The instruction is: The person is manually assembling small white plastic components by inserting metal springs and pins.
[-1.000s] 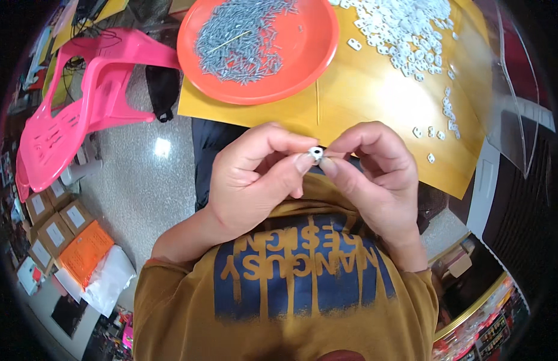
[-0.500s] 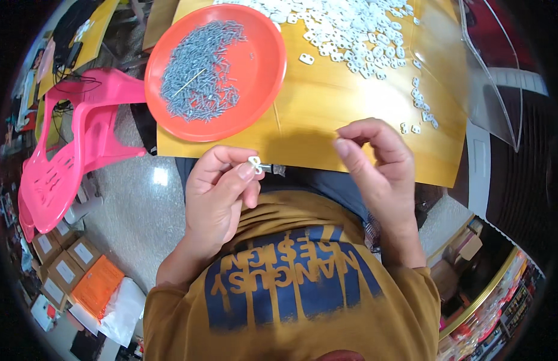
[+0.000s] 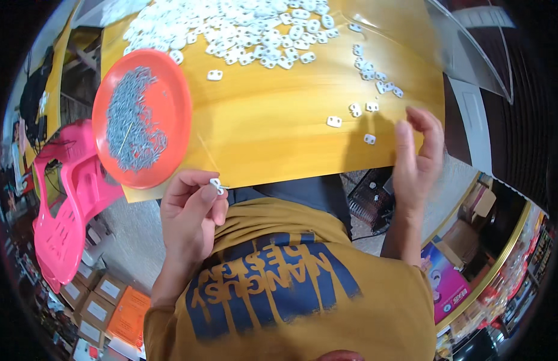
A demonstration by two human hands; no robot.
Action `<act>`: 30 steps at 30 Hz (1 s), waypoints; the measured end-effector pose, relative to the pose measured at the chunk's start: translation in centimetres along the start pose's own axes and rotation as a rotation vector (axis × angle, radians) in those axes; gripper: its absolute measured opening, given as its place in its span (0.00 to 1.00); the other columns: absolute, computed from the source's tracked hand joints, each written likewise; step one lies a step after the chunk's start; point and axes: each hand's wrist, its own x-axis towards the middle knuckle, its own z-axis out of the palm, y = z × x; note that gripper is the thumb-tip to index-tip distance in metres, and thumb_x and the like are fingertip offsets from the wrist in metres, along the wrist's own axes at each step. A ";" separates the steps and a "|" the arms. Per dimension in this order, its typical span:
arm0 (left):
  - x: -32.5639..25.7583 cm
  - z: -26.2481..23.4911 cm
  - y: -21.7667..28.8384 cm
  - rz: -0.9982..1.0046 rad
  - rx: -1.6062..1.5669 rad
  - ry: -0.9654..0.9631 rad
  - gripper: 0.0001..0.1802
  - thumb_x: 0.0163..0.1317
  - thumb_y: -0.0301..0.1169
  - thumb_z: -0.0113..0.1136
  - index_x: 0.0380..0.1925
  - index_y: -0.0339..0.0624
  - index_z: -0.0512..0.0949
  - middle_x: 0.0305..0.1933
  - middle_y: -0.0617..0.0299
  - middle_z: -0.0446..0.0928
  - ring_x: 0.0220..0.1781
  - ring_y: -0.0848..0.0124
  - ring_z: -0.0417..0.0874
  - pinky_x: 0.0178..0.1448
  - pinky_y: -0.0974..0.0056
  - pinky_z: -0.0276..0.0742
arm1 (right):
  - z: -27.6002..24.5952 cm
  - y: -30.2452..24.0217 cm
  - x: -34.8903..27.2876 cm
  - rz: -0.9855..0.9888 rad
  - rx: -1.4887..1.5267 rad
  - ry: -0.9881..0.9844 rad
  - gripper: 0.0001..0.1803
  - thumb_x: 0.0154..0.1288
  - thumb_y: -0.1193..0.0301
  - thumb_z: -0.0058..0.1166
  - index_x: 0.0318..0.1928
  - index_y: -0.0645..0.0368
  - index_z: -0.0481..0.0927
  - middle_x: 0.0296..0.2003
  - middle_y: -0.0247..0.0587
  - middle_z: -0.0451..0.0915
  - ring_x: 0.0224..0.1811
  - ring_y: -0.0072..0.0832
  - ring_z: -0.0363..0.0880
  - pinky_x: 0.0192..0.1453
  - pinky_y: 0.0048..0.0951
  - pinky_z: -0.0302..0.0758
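My left hand is closed in a pinch on a small white two-hole plastic piece, just off the table's front edge. My right hand hovers near the front right corner of the table, thumb and fingers apart, with nothing visible between them. Left of it, a few loose white pieces lie on the yellow tabletop. Beyond my left hand, a red plate holds a heap of small grey metal screws with a thin pale stick on top.
A large pile of white two-hole pieces covers the far side of the table. A straggling row of them runs down the right. A clear plastic panel stands at the right edge. A pink chair and cardboard boxes are at left.
The view has turned, shifting the table leftward in the picture. My right hand has moved right and its fingers have spread. Two more white pieces lie near the front edge. My left hand keeps its piece.
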 end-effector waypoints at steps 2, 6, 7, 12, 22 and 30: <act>0.4 0.5 -0.1 0.005 0.028 -0.007 0.06 0.54 0.22 0.51 0.33 0.36 0.71 0.26 0.59 0.72 0.18 0.77 0.66 0.23 0.74 0.62 | 0.4 0.7 0.2 -0.214 -0.379 -0.123 0.26 0.54 0.66 0.54 0.53 0.62 0.65 0.52 0.53 0.64 0.56 0.43 0.60 0.58 0.39 0.57; 0.9 1.8 0.0 -0.044 0.062 0.002 0.06 0.55 0.22 0.51 0.33 0.35 0.71 0.25 0.60 0.71 0.18 0.77 0.66 0.23 0.76 0.62 | 1.4 1.2 0.8 -0.248 -0.416 -0.211 0.32 0.54 0.59 0.53 0.56 0.61 0.62 0.56 0.52 0.59 0.58 0.45 0.56 0.60 0.43 0.53; 1.0 2.1 0.0 -0.045 0.082 0.015 0.06 0.55 0.22 0.51 0.34 0.35 0.71 0.25 0.60 0.71 0.18 0.77 0.66 0.23 0.76 0.62 | 1.6 1.4 1.1 -0.295 -0.426 -0.259 0.34 0.54 0.57 0.51 0.58 0.61 0.60 0.58 0.52 0.57 0.60 0.45 0.54 0.62 0.42 0.50; 1.3 3.1 0.0 -0.059 0.121 -0.006 0.06 0.54 0.21 0.51 0.34 0.35 0.70 0.25 0.59 0.72 0.18 0.77 0.67 0.25 0.75 0.64 | 2.2 0.7 3.2 -0.392 -0.490 -0.392 0.37 0.53 0.53 0.49 0.60 0.59 0.57 0.60 0.49 0.55 0.63 0.45 0.51 0.65 0.42 0.45; 2.1 2.8 0.1 -0.106 0.091 -0.091 0.07 0.55 0.20 0.49 0.35 0.35 0.71 0.27 0.58 0.72 0.19 0.77 0.69 0.26 0.75 0.66 | 3.1 1.0 4.1 -0.463 -0.508 -0.486 0.33 0.52 0.57 0.49 0.57 0.61 0.62 0.58 0.46 0.60 0.61 0.43 0.55 0.63 0.42 0.48; 2.3 1.8 1.4 -0.143 0.125 -0.160 0.07 0.57 0.20 0.47 0.36 0.34 0.70 0.29 0.60 0.72 0.23 0.80 0.70 0.28 0.76 0.68 | 3.5 0.0 4.3 -0.529 -0.388 -0.326 0.18 0.52 0.72 0.48 0.45 0.65 0.71 0.45 0.49 0.71 0.49 0.43 0.68 0.54 0.38 0.63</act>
